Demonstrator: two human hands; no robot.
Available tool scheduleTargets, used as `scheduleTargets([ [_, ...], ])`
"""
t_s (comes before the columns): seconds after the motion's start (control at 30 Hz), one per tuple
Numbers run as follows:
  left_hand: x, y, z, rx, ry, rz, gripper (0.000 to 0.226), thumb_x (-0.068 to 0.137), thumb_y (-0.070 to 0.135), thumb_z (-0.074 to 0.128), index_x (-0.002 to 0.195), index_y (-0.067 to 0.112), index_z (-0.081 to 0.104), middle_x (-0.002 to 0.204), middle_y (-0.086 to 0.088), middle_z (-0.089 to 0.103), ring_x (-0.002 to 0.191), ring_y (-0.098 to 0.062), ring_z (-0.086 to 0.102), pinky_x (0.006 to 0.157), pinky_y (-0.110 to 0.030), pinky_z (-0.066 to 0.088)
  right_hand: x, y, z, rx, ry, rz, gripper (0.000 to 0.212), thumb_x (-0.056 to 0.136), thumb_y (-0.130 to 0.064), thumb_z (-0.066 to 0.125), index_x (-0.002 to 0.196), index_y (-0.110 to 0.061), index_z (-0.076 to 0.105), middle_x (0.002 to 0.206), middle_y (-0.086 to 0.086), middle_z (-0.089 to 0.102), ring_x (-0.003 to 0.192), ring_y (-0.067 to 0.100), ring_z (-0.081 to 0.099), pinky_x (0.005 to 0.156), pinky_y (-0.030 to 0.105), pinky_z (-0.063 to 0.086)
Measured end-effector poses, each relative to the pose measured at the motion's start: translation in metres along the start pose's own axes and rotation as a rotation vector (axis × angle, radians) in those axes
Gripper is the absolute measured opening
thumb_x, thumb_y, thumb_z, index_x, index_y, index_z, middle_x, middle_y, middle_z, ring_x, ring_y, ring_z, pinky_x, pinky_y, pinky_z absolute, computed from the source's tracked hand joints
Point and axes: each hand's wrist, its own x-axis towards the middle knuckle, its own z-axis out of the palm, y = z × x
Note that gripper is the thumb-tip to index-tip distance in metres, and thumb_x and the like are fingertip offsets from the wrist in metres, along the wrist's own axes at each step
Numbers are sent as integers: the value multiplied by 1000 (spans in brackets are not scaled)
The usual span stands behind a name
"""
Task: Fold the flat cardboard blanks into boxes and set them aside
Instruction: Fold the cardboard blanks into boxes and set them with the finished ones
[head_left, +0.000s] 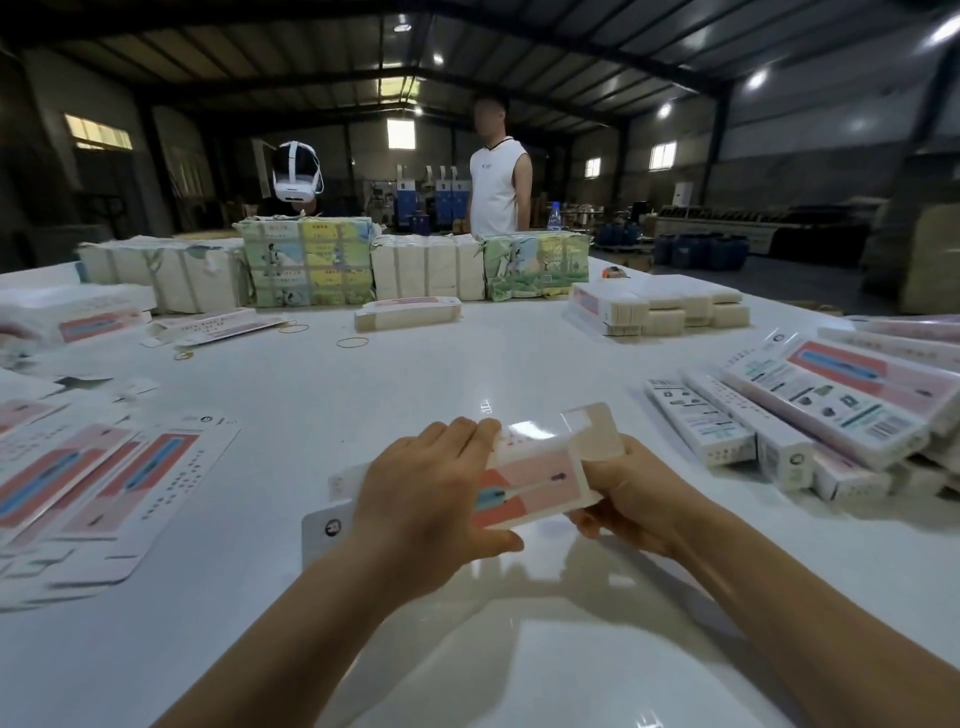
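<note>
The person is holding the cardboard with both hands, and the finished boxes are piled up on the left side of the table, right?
Not quite. Both hands, left hand and right hand, do hold the cardboard blank, but the head view shows the finished boxes piled on the right side of the table.

Wrapped bundles (306, 262) are lined up along the far edge of the white table (415, 374). Loose rubber bands (352, 342) are scattered just in front of them. A person in a white sleeveless shirt (497, 187) is seen behind the table, beside a water bottle (555, 216). A white headset (296, 172) is worn by another person at the far left.
</note>
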Motion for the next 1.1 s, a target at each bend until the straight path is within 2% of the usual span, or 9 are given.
scheduleTargets([
  [0.1,1,1,-3,-102,-34,-78,69,67,62,71,123,26,52,106,8,64,78,-16,60,62,-24,46,-1,0,0,-25,54,3,37,88,4,43,86,-11,77,61,11,60,44,16,49,39,22,40],
  [0.27,3,-5,-2,-269,-159,-223,61,71,64,67,109,41,26,112,13,58,77,-9,56,64,-21,53,0,-5,4,138,105,53,26,93,-11,43,101,2,64,60,10,57,43,18,48,39,24,39],
  [0.37,4,-16,-4,-365,-189,-318,52,73,63,66,103,38,33,113,12,58,77,-9,61,65,-27,57,1,-3,4,161,405,-232,13,95,-14,51,104,-10,60,75,11,61,56,19,59,44,28,47],
  [0.47,4,-23,-1,-379,-197,-378,47,75,66,61,103,35,39,110,13,57,73,-7,60,63,-27,55,-4,6,8,-366,679,-594,18,87,-4,64,100,-17,65,98,-1,60,86,9,60,67,19,51],
  [0.6,3,-19,5,-401,-236,-372,46,74,68,60,103,39,38,109,16,55,67,-8,58,53,-14,43,-2,16,22,-746,627,-592,23,87,-11,67,109,-11,71,110,-5,52,110,13,47,90,6,32],
  [0.7,3,-16,9,-392,-243,-342,50,73,70,59,107,40,38,102,19,51,67,-6,58,56,-15,50,-4,15,27,-765,568,-567,23,91,-15,62,112,-16,70,119,-6,50,116,9,35,91,-5,19],
  [0.93,-2,-18,10,-436,-251,-281,52,71,69,60,111,42,40,120,15,56,71,-6,59,65,-21,57,-10,6,30,-619,325,-476,25,85,-27,43,95,-37,64,139,-29,32,133,-12,9,98,-5,11],
  [1.0,-3,-17,9,-451,-279,-256,54,68,72,56,110,45,37,121,15,55,70,-6,60,61,-17,55,-12,6,30,-557,294,-481,31,80,-25,41,97,-36,64,138,-25,40,134,-11,15,99,-3,20],
  [1.1,-2,-13,10,-418,-253,-279,58,70,72,56,116,41,40,121,15,56,68,-5,57,56,-12,49,-14,8,32,-489,382,-539,32,81,-24,47,109,-34,59,122,-15,56,125,0,40,98,14,43],
])
